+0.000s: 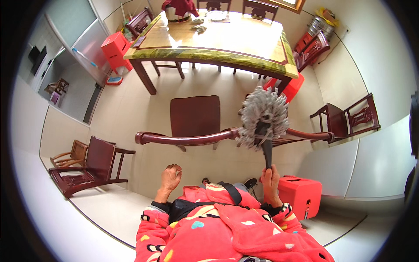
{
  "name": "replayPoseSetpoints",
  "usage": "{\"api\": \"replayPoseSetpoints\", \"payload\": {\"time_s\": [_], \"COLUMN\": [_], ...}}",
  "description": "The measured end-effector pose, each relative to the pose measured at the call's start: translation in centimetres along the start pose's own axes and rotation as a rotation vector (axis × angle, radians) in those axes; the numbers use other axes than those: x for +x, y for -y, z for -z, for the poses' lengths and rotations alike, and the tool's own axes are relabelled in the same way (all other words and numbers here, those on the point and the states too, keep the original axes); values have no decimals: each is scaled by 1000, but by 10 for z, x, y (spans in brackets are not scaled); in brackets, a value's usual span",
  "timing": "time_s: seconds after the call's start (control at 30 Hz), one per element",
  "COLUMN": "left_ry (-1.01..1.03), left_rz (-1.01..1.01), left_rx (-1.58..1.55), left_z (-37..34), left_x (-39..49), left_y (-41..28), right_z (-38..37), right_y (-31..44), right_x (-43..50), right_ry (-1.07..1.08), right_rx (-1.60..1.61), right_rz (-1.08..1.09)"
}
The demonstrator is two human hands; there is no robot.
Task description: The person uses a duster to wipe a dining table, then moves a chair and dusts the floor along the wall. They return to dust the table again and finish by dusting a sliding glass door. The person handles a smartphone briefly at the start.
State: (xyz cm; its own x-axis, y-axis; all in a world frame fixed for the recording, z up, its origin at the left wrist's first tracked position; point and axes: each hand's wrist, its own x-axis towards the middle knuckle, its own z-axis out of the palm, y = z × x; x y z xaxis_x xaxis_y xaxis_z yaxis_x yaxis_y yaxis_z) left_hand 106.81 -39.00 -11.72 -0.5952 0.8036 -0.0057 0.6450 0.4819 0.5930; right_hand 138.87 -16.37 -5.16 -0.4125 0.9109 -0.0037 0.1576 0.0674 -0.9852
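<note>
My right hand (271,184) is closed around the black handle of a duster with a grey, shaggy head (264,114). The duster points away from me, its head overlapping the top rail of a dark wooden chair on the right. Left of it stands another dark wooden chair (195,116), its curved top rail towards me. My left hand (171,178) hangs over the floor in front of my body, holding nothing, with its fingers loosely curled and the thumb apart. It touches neither chair.
Ahead stands a dining table (209,55) bearing a cloth-covered pot (176,13) and a plate. A red plastic stool (299,196) is close to my right. More chairs stand left (101,159) and right (337,119). A blue-and-red broom head (114,80) rests by the doorway.
</note>
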Motion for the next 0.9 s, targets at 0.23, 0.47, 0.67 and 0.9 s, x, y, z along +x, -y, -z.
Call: {"api": "replayPoseSetpoints", "payload": {"time_s": [0.23, 0.47, 0.67, 0.9], "left_ry": [-22, 39, -89, -92], "left_rz": [182, 311, 382, 537], "left_rx": [32, -64, 20, -8], "left_z": [28, 14, 23, 44], "left_x": [-39, -78, -122, -131], "left_y": [72, 107, 136, 160], "right_z": [-82, -159, -200, -223], "right_y": [14, 23, 45, 69], "right_x": [-20, 4, 21, 55], "right_ry": [403, 788, 1070, 776], "right_rx": [-440, -544, -418, -220], "right_rz": [-2, 151, 331, -11]}}
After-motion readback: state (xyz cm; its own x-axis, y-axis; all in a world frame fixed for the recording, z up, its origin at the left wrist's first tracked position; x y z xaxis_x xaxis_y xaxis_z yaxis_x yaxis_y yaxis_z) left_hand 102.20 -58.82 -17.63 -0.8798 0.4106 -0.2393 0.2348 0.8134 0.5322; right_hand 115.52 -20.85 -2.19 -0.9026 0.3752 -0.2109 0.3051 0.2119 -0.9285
